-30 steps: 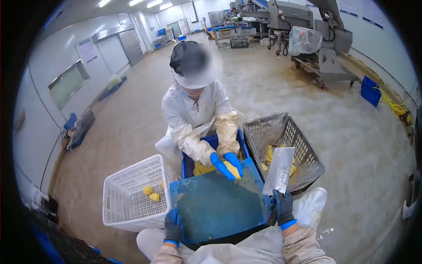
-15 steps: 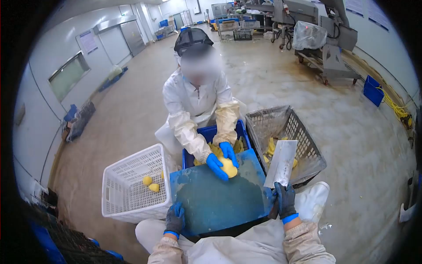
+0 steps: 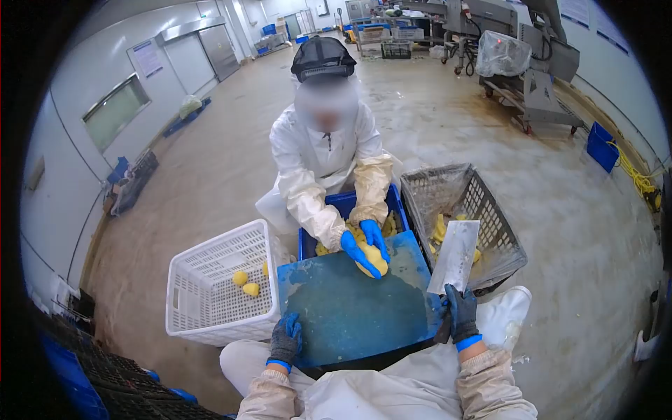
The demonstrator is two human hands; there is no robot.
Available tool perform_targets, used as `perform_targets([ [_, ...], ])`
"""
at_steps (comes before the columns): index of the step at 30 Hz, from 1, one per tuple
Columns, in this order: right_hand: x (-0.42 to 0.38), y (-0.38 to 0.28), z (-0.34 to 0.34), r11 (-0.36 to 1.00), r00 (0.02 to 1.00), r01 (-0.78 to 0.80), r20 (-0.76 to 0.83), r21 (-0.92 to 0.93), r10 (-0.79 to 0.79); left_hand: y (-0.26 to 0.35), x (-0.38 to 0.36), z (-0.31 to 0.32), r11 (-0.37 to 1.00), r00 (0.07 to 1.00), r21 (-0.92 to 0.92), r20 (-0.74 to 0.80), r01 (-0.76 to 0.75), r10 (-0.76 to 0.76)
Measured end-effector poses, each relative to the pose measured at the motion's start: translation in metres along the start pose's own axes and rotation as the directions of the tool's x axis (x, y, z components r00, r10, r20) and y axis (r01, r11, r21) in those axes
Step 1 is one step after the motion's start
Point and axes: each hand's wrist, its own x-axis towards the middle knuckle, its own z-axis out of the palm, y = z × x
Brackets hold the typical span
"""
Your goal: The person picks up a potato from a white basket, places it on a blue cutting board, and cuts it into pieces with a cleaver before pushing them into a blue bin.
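Head view. The cleaver (image 3: 454, 256) has a broad, nearly rectangular blade, silvery with whitish smears; it points away from the wearer, in front of the dark crate (image 3: 494, 217) in this view. The right hand (image 3: 462, 313), dark-gloved with a blue cuff, is closed around its handle beside the board. The left hand (image 3: 286, 341), similarly gloved, lies at the near left corner of the blue-green board (image 3: 357, 301), fingers bent; how firmly it grips cannot be told. The yellow piece (image 3: 373, 260), smooth, rounded and oblong, lies between a co-worker's blue gloves (image 3: 355, 250) at the board's far side. Smaller yellow pieces (image 3: 250, 288) sit in the white basket (image 3: 173, 297), left of the board.
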Motion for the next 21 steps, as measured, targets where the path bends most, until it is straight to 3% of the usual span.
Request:
perform_targets([
  [3,-0.001,0.001,0.001,0.999,0.999,-0.032,-0.004,0.038,0.032,0.003,-0.001,-0.002,1.0,1.0,0.016,0.015,0.025,-0.025],
  [9,0.018,0.028,-0.006,0.993,0.995,0.1,-0.023,-0.066,-0.102,-0.006,-0.003,0.005,1.0,1.0,0.007,-0.009,-0.009,0.009],
  [14,0.001,0.004,0.005,0.998,1.0,-0.003,-0.001,0.06,0.003,-0.007,-0.003,0.006,1.0,1.0,0.006,0.015,0.009,-0.009],
  [21,0.003,0.006,0.004,0.996,0.999,-0.053,0.004,0.074,0.053,-0.006,-0.001,0.004,1.0,1.0,0.008,0.023,-0.006,0.006],
])
